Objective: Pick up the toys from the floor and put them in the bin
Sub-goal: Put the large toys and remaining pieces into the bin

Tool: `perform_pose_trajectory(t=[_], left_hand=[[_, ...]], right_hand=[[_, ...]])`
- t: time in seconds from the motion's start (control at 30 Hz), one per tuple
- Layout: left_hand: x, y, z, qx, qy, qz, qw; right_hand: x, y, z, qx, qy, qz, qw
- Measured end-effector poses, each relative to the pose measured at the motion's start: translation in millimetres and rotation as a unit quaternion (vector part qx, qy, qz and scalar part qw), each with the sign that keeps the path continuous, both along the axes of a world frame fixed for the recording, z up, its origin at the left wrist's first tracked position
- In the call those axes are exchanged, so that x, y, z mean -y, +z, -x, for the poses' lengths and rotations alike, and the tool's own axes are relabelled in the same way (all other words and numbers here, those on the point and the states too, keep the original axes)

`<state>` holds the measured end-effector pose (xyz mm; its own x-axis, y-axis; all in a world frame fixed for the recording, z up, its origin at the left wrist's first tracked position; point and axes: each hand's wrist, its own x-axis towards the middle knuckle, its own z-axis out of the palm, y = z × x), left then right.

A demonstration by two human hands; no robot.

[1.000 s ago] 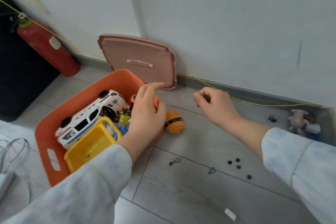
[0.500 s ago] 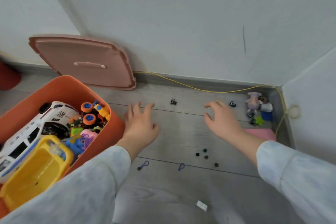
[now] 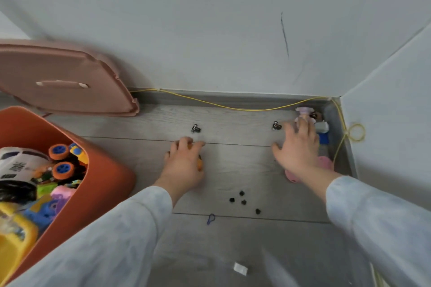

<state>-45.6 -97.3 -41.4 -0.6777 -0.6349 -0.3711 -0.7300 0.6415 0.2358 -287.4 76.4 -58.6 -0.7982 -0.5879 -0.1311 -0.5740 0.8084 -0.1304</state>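
Reached further right and forward since half a second ago: right grip (image 3: 298,147) now with fingertips on the doll figure (image 3: 303,113) in the corner, left grip (image 3: 184,163) now curled down over something orange.

Bin (image 3: 105,182) well left of left grip, part full. Lid (image 3: 65,84) propped on the wall beyond the bin. Pink flat toy (image 3: 325,163) under right wrist; touching or not, cannot tell. Right grip spread, fingers straight, nothing clasped yet. Orange toy (image 3: 200,165) peeking from under left palm, fingers bent round it, so clamped on it as far as visible. Black wheeled toy (image 3: 196,128) just ahead of left grip; second wheeled toy (image 3: 276,126) just left of right fingertips. Black bits (image 3: 241,197) behind and between both grips, blue loop (image 3: 210,219) further back.

Likely step: gather with both grips, then carry left to bin. To do it well:
- Close right fingers round the doll's body, not its loose neighbours.
- Lift straight up, clear of yellow cable (image 3: 233,107) just beyond.
- Keep orange toy palmed; looks rounded, probably rolls if loosened.
- Release over the bin's middle, not its rim.
- Save the bits for a later pinch pass.
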Motion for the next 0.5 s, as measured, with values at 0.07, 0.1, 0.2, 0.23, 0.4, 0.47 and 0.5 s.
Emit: perform_pose_trajectory(t=[0.07, 0.1, 0.2, 0.23, 0.4, 0.47, 0.5], left_hand=[[-3, 0, 15, -0.012, -0.010, 0.001, 1.000], [-2, -2, 22, -0.014, -0.012, 0.002, 1.000], [5, -6, 37, -0.022, 0.002, 0.029, 0.999], [7, -9, 46, -0.022, 0.007, 0.035, 0.999], [21, -21, 74, 0.025, 0.040, 0.008, 0.999], [23, -26, 83, 0.025, 0.065, -0.024, 0.997], [25, -28, 86, 0.021, 0.075, -0.039, 0.996]], right_hand=[[-5, -1, 9, -0.001, -0.018, 0.009, 1.000], [-8, -1, 14, 0.001, -0.030, 0.014, 0.999], [-15, -1, 27, 0.019, -0.050, 0.029, 0.998], [-19, -3, 36, 0.027, -0.058, 0.033, 0.997], [-25, -9, 67, 0.069, -0.049, 0.042, 0.996], [-22, -9, 75, 0.074, -0.031, 0.038, 0.996], [-19, -9, 80, 0.074, -0.021, 0.029, 0.997]])
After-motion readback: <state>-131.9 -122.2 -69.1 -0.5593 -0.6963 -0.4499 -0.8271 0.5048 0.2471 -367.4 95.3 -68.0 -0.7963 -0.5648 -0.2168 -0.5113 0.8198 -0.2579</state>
